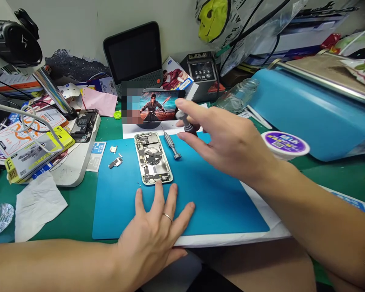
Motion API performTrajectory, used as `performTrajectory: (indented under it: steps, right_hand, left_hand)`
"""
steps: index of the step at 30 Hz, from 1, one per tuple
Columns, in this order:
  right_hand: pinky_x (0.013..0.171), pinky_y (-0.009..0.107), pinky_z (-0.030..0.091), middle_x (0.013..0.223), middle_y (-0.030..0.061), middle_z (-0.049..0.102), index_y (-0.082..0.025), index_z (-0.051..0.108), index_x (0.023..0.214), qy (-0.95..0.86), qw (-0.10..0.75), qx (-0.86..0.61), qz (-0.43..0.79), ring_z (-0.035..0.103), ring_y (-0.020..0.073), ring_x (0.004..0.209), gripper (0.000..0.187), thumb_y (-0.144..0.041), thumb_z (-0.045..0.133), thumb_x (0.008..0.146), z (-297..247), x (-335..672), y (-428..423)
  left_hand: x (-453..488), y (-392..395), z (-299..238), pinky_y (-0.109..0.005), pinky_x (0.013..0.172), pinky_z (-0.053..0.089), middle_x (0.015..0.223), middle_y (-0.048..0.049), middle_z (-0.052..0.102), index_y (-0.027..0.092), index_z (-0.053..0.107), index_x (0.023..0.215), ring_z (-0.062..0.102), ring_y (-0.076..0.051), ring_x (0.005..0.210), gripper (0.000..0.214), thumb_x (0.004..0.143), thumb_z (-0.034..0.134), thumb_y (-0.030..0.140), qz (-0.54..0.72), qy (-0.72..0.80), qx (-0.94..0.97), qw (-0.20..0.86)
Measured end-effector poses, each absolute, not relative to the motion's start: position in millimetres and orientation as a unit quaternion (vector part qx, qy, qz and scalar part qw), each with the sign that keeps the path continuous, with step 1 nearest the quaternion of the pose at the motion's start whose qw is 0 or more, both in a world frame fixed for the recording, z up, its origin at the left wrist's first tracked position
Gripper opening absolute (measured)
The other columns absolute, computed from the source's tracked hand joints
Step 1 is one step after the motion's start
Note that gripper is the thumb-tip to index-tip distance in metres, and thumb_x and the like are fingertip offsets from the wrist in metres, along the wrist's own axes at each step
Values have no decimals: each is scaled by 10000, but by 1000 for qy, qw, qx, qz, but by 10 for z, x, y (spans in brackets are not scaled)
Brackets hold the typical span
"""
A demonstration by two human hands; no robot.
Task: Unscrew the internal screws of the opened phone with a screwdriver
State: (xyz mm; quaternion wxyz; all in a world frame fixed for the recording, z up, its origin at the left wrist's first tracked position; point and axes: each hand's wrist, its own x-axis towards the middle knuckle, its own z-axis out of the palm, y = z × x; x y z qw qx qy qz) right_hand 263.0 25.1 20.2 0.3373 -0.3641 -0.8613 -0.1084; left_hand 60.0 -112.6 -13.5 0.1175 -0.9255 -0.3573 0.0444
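An opened phone (153,157) with its insides showing lies on a blue mat (207,202). My left hand (156,231) rests flat on the mat just below it, fingers spread, fingertips near the phone's lower edge. My right hand (222,138) hovers to the right of the phone, its fingers closed round a grey screwdriver handle (187,123). A second grey screwdriver (172,145) lies on the mat beside the phone. Small metal parts (115,161) lie left of the phone.
A propped phone playing video (159,106) stands behind the mat. Another opened phone (84,125) lies on a white pad at left. A tissue (38,207), yellow boxes (36,152), a white round tub (286,144) and a large blue machine (310,113) surround the mat.
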Motion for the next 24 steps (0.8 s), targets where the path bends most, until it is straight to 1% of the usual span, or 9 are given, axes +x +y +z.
performTrajectory:
  steps: [3, 4, 6, 8, 9, 13, 17, 20, 24]
  right_hand:
    - [869, 388, 644, 1150, 37, 742, -325, 440, 1475, -854, 436, -283, -34, 754, 234, 983, 615, -145, 654, 927, 143, 2574, 192]
    - [862, 378, 656, 1181, 33, 732, -343, 428, 1479, -848, 466, -251, 6, 760, 232, 1000, 657, -129, 677, 909, 108, 2545, 169]
    - [794, 335, 676, 1232, 39, 710, -357, 403, 1489, -833, 515, -185, 86, 769, 224, 1017, 724, -100, 705, 883, 34, 2471, 117]
    - [740, 286, 676, 1199, 43, 719, -343, 409, 1483, -813, 548, -137, 141, 777, 199, 995, 731, -66, 705, 875, -26, 2383, 65]
    - [744, 278, 676, 1163, 44, 730, -331, 416, 1478, -806, 557, -121, 160, 778, 188, 982, 726, -52, 703, 872, -49, 2341, 42]
    - [815, 329, 676, 1075, 60, 751, -292, 403, 1486, -804, 560, -82, 182, 766, 187, 990, 735, -30, 699, 866, -122, 2204, 5]
    - [833, 370, 668, 1086, 98, 751, -254, 363, 1498, -811, 555, -69, 171, 753, 193, 1009, 713, -26, 661, 891, -221, 2113, 31]
    - [836, 383, 656, 1090, 125, 755, -222, 362, 1486, -821, 544, -66, 162, 748, 196, 1006, 666, -32, 636, 910, -277, 2071, 41]
    - [848, 374, 653, 1115, 108, 752, -249, 341, 1498, -817, 548, -63, 167, 741, 187, 1030, 693, -29, 634, 909, -310, 2056, 42]
  left_hand:
    - [607, -1122, -136, -610, 921, 586, 1591, -191, 407, 247, 335, 1592, 447, -469, 1404, 869, 902, 523, 741, 34, -357, -925, 125]
    - [608, -1120, -136, -600, 919, 588, 1586, -194, 412, 245, 345, 1588, 455, -470, 1399, 870, 897, 535, 739, 32, -356, -925, 127]
    - [607, -1117, -138, -585, 916, 591, 1573, -200, 428, 240, 371, 1578, 472, -472, 1387, 864, 892, 551, 734, 29, -355, -925, 131]
    - [604, -1117, -141, -575, 913, 593, 1559, -210, 443, 229, 389, 1569, 493, -472, 1371, 849, 898, 550, 725, 24, -353, -925, 137]
    - [603, -1119, -142, -570, 907, 595, 1549, -216, 452, 221, 393, 1567, 506, -472, 1359, 842, 905, 544, 719, 22, -351, -926, 140]
    - [602, -1121, -136, -548, 879, 608, 1492, -234, 514, 190, 414, 1556, 558, -464, 1311, 860, 895, 557, 721, 8, -346, -925, 158]
    - [610, -1120, -124, -526, 856, 624, 1434, -219, 579, 197, 453, 1534, 612, -443, 1255, 909, 833, 619, 750, -4, -350, -922, 167]
    - [613, -1123, -116, -514, 855, 627, 1397, -202, 617, 204, 470, 1523, 639, -420, 1224, 898, 829, 622, 752, -7, -352, -921, 166]
    - [614, -1120, -118, -512, 849, 628, 1385, -193, 629, 201, 479, 1518, 647, -413, 1214, 889, 832, 618, 749, -7, -349, -923, 164]
